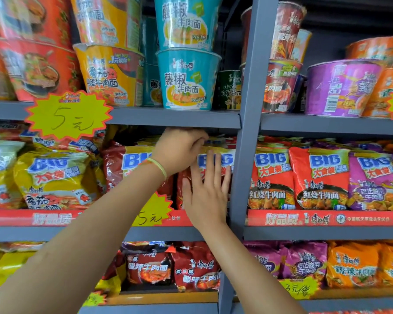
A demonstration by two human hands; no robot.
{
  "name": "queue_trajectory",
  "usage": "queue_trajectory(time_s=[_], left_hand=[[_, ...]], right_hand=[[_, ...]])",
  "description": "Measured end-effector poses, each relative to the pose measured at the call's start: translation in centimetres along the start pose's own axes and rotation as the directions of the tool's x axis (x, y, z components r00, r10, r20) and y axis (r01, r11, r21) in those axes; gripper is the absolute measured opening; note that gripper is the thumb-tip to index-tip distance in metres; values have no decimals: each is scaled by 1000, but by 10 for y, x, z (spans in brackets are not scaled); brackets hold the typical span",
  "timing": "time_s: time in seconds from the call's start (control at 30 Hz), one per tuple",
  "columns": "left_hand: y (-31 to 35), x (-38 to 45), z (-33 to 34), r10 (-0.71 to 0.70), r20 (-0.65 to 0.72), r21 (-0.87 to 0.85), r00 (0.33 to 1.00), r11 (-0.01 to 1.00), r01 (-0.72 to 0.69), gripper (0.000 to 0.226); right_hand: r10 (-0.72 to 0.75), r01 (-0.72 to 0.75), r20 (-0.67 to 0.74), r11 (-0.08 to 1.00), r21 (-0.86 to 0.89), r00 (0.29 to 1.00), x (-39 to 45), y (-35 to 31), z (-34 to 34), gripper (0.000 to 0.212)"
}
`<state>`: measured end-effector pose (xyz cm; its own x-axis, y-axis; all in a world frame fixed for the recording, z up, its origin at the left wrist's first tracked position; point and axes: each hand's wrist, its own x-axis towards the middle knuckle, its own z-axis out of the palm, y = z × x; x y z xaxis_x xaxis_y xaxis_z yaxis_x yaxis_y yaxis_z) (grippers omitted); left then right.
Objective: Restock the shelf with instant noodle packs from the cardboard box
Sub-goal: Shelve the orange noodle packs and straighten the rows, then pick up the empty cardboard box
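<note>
Presently the red noodle pack (213, 162) stands at the right end of the middle shelf (168, 232), against the grey upright post (245, 132). The left hand (179, 150) has its fingers curled over the pack's top edge, just under the shelf above; the right hand (205, 191) lies flat on its front, fingers straight and spread. The cardboard box is not in view.

Risks, as judged: the slot looks tight, so forcing the pack could crumple it or crush its contents; the slippery film could let it tip forward over the front rail.

Legible writing: "BIG" on the packs, "5元" on the yellow starburst tag (68, 115), "藤椒牛肉面" on the teal cup (186, 80), "红烧牛肉面" on the packs right of the post.
</note>
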<state>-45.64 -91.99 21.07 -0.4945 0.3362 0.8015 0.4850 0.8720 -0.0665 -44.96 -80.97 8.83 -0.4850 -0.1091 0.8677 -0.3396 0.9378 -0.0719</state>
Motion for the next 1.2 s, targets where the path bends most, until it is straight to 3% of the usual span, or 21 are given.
queue_trajectory(time_s=[0.1, 0.2, 0.3, 0.47, 0.7, 0.9, 1.0, 1.2], left_hand=[[-36, -37, -21, -158, -43, 77, 986, 984, 161, 36], [-65, -63, -34, -327, 1, 41, 945, 944, 326, 39], [-81, -71, -40, -373, 12, -37, 928, 927, 373, 38], [-87, -65, -33, -306, 36, 7, 951, 952, 306, 34], [-79, -67, -25, -200, -51, 235, 979, 950, 206, 40], [-59, -74, -23, -159, -151, 343, 976, 917, 202, 24], [-48, -76, -11, -134, -78, 358, 988, 921, 153, 37], [-47, -77, -4, -160, -13, 381, 987, 912, 153, 50]], right_hand=[[-27, 30, -41, 997, 66, 999, 0, -3, -2, 52], [-105, 120, -114, 983, 138, 988, 5, -12, -4, 48], [-218, 226, -75, 965, 136, 973, 14, -23, -4, 54], [-243, 241, 45, 970, 45, 969, 24, -26, 5, 61], [-154, 159, -57, 982, 106, 986, 28, -23, -1, 48], [-87, 108, -166, 986, 126, 982, 26, -25, -13, 39], [-32, 34, -97, 999, 19, 995, 28, -21, -16, 41], [-94, 96, -68, 995, 31, 993, 22, -7, -12, 46]])
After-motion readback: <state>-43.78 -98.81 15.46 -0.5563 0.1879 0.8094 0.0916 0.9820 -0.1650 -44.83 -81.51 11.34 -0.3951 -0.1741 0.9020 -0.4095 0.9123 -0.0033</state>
